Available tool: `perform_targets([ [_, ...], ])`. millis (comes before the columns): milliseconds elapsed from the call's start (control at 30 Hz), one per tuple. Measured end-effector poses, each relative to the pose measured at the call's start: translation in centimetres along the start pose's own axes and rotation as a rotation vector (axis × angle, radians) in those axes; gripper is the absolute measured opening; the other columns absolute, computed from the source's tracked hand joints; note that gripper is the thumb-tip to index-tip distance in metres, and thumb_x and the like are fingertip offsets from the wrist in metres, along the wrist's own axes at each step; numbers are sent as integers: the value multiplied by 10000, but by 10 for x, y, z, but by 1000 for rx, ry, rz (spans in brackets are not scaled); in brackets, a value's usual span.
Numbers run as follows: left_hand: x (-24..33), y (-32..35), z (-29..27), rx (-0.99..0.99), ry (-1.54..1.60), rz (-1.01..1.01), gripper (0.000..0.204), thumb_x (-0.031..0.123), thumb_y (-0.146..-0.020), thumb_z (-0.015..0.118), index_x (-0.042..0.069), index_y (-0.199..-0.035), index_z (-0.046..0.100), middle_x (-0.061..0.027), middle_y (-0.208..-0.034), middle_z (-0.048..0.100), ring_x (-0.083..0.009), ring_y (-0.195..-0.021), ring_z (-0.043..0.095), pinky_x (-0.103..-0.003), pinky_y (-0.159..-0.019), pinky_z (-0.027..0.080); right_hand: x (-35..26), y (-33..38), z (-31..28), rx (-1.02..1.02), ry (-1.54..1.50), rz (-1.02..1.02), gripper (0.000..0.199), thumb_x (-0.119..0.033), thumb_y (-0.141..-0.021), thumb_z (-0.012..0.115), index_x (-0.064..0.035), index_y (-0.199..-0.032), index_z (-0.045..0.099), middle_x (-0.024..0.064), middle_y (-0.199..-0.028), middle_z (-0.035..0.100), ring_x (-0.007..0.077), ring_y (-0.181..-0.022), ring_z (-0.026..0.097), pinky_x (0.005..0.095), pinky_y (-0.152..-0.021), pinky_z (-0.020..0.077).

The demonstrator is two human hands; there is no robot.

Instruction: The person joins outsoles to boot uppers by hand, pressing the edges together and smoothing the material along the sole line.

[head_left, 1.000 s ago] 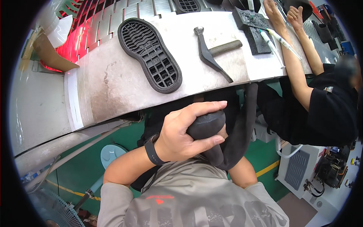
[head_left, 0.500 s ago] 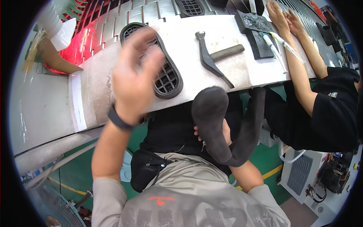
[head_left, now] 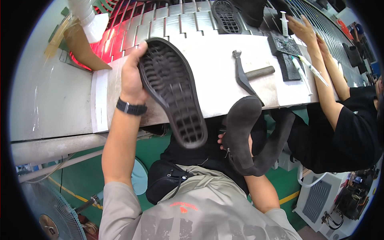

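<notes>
My left hand (head_left: 134, 76) is closed on the edge of a black rubber shoe sole (head_left: 171, 89), its ribbed and gridded inner side facing up. The sole is tilted, its heel end reaching past the bench's front edge. On the right, my right hand (head_left: 222, 141) grips a dark grey suede boot (head_left: 242, 124) from beneath, mostly hidden by it. The boot's underside faces up and its shaft bends off to the right. A small zip pull shows at its side. Sole and boot are apart.
A hammer (head_left: 244, 76) with a wooden handle lies on the white bench sheet (head_left: 216, 76). Right of it are black blocks (head_left: 290, 66) with syringes (head_left: 304, 74). A co-worker's arms (head_left: 320, 76) reach in at the right. Another sole (head_left: 227, 18) lies on the metal conveyor (head_left: 172, 20).
My left hand has taken hold of the sole on the bench and lifted it, turning it toward me. My right hand still holds the boot; the view has shifted a little.
</notes>
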State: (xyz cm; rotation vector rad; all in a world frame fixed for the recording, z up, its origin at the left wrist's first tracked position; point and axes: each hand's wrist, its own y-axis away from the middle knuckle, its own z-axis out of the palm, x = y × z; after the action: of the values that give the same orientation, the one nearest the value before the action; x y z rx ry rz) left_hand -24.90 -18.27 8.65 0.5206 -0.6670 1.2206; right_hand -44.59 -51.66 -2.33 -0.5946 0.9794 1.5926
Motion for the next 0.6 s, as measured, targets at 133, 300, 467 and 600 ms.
perform_targets([
  [133, -22, 54, 13, -57, -7, -142, 576, 418, -1032, 608, -67, -1344, 624, -302, -1350, 693, -378, -1178, 740, -507, -1057, 600, -21, 7, 24, 237, 815, -414, 876, -197, -936, 730, 53, -1623, 247, 202, -1188, 729, 202, -951, 743, 330, -860, 617],
  [300, -54, 87, 13, -136, -151, -45, 682, 655, -1022, 589, -4, -1196, 547, -349, -1379, 619, -419, -1288, 666, -551, -1091, 572, -2, 0, 7, 417, 1098, -468, 969, -98, -921, 828, 57, -1644, 202, 195, -1204, 722, 182, -957, 741, 312, -880, 617],
  [467, -67, 90, 5, -204, -259, 100, 720, 795, -1037, 415, 80, -1058, 495, -299, -1242, 654, -358, -1237, 678, -535, -1072, 579, 49, -13, -39, 229, 387, 65, 648, -163, -1020, 704, 62, -1530, 373, 215, -1260, 712, 258, -1034, 743, 367, -905, 628],
  [600, -61, 87, 1, -172, -290, 212, 659, 656, -1128, 370, 28, -1073, 564, -299, -1236, 687, -271, -1079, 700, -388, -938, 587, 69, -16, -54, 103, 89, 299, 451, -215, -1099, 605, 67, -1438, 511, 231, -1304, 703, 319, -1095, 744, 411, -925, 638],
])
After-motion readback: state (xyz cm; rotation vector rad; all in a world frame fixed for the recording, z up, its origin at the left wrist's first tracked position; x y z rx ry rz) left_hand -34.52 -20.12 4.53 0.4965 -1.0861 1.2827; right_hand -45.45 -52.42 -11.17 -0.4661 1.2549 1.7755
